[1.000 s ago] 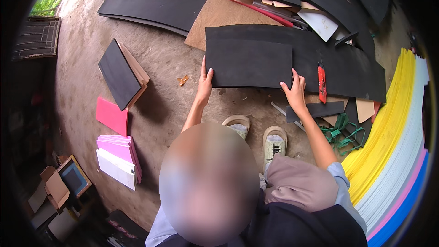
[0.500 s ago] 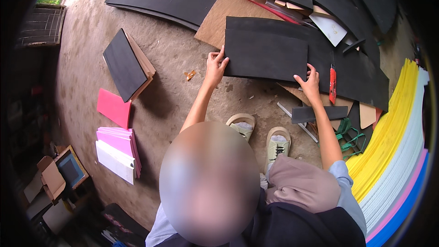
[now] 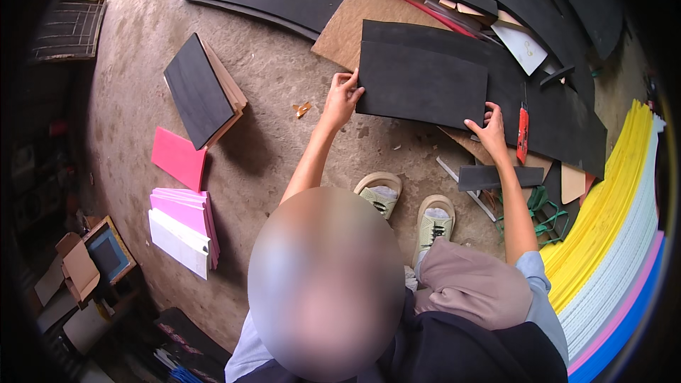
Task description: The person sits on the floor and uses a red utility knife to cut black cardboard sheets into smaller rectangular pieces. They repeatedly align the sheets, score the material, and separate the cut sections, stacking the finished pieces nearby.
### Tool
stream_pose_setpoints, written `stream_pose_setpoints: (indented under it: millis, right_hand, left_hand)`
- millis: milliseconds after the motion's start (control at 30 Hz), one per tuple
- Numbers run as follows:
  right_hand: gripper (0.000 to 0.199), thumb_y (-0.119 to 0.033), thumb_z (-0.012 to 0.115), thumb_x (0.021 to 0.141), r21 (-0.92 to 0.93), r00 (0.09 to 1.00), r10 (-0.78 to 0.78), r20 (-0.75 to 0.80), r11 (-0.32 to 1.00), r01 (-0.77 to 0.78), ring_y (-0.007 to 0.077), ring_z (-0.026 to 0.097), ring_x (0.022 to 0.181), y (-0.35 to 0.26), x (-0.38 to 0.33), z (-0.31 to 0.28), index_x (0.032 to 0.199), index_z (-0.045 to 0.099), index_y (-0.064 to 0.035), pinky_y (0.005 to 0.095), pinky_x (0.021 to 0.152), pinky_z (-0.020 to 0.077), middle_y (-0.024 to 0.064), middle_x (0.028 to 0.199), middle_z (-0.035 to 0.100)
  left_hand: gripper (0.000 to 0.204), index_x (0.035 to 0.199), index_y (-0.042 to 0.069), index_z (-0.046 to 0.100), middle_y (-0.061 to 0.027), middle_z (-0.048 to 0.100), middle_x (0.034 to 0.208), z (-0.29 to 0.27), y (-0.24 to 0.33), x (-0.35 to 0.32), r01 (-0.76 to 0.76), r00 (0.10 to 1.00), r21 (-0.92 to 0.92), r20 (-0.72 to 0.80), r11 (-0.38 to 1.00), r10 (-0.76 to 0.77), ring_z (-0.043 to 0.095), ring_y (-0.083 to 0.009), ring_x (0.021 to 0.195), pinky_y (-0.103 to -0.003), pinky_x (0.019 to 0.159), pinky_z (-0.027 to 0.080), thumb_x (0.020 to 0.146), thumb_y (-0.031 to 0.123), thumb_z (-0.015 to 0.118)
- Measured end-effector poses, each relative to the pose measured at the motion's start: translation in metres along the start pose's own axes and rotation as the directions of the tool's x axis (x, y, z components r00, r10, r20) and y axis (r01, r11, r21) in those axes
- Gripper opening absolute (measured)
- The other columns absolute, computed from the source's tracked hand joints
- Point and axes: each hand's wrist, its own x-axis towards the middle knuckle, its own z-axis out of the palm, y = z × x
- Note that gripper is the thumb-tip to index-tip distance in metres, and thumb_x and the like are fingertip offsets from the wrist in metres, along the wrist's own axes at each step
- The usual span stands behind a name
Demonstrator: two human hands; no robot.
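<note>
A rectangular black foam sheet (image 3: 424,81) is held between my two hands, above a larger black sheet (image 3: 567,128). My left hand (image 3: 343,99) pinches its left edge, with fingers closed near the lower left corner. At the lower right corner, my right hand (image 3: 489,132) grips the sheet between thumb and fingers. Just right of that hand, a red utility knife (image 3: 523,138) lies on the larger black sheet. Below it, a narrow dark strip (image 3: 500,177) passes behind my right forearm.
Stacks of black and tan pieces (image 3: 198,92), red sheets (image 3: 179,158), pink sheets (image 3: 186,211) and white sheets (image 3: 179,243) lie on the concrete floor at left. A brown board (image 3: 376,21) lies beyond my left hand. Tall yellow sheets (image 3: 603,220) stand at right.
The whole view has shifted slightly. Both hands keep the same hold on the black foam sheet, which shows no clear movement of its own.
</note>
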Motion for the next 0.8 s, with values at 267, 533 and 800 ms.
stream_pose_setpoints:
  millis: [267,533,800]
  right_hand:
    - [0.07,-0.032,0.076,0.063,-0.016,0.998,0.016,0.055,1.0,-0.015,0.0248,0.046,0.087,-0.009,0.0,-0.003,0.115,0.039,-0.0018,0.0357,0.078,0.0402,0.0126,0.093,0.046]
    - [0.036,-0.02,0.07,0.072,0.158,0.992,0.115,0.047,0.98,-0.121,0.0137,0.059,0.07,0.003,0.011,-0.016,0.099,0.055,-0.0026,0.0272,0.066,0.0471,0.0065,0.077,0.061]
    - [0.027,-0.017,0.071,0.069,0.292,0.985,0.147,0.094,0.942,-0.169,0.0132,0.061,0.074,0.019,0.017,-0.015,0.089,0.06,-0.0024,0.0255,0.069,0.0483,0.0077,0.081,0.064]
  left_hand:
    - [0.048,0.125,0.012,0.046,-0.0096,0.051,0.107,-0.002,0.007,-0.007,0.014,0.998,0.057,-0.056,0.998,-0.01,0.059,-0.0194,0.081,-0.031,0.071,0.049,0.079,0.011,0.061]
    - [0.072,0.13,0.011,0.039,-0.0142,0.048,0.124,-0.012,0.032,-0.04,-0.275,0.961,0.463,0.156,0.843,0.228,0.049,-0.0273,0.108,-0.036,0.09,0.044,0.067,0.019,0.072]
    - [0.068,0.125,0.01,0.046,-0.0162,0.051,0.119,-0.007,0.018,-0.03,-0.333,0.942,0.467,0.131,0.819,0.309,0.055,-0.0264,0.101,-0.034,0.083,0.048,0.063,0.014,0.074]
